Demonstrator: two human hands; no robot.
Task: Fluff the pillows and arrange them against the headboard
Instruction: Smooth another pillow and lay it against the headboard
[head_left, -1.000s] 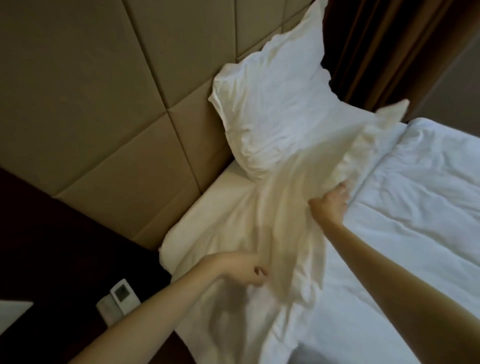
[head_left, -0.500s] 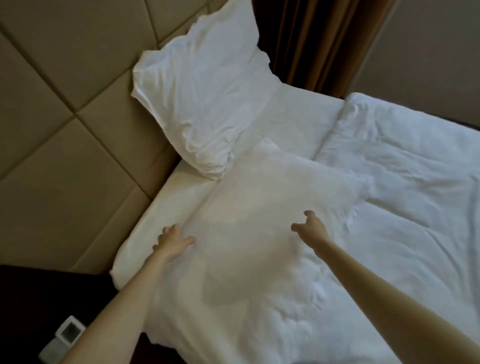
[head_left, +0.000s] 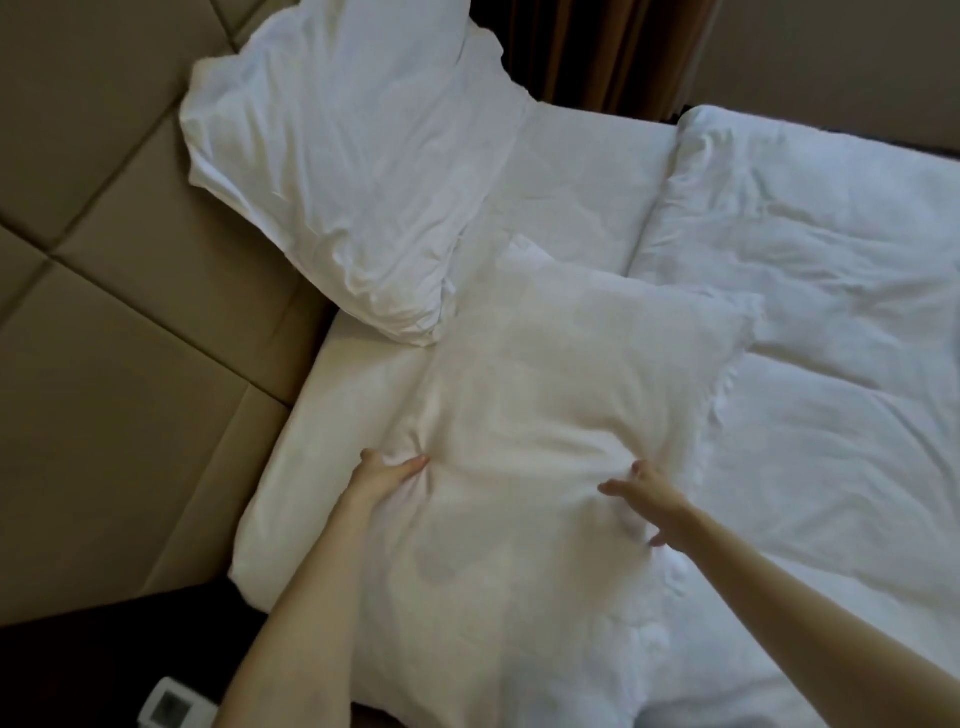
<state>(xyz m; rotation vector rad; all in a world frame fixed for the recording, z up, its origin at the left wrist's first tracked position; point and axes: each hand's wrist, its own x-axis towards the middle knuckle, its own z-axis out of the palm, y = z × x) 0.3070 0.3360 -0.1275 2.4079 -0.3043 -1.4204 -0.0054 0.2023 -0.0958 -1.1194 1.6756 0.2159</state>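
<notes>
Setting: white bed (head_left: 571, 171) against tan padded headboard (head_left: 114, 322).
Far pillow (head_left: 353, 171): propped against headboard, creased.
Near pillow (head_left: 545, 415): flat on bed, corner touching far pillow, off the headboard.
My left hand (head_left: 387, 475): pinching a fold of near pillow.
My right hand (head_left: 652, 496): fingers spread, pressing its other side.
Duvet (head_left: 831, 338): beyond near pillow, away from headboard.

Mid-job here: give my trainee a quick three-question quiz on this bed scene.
1. True or false: the far pillow leans against the headboard.
2. Which hand pinches the near pillow: A) left hand B) right hand?
3. What lies on the dark nightstand at bottom left?

Key:
1. True.
2. A; the right hand's fingers are spread over the fabric.
3. A small white remote.
</notes>
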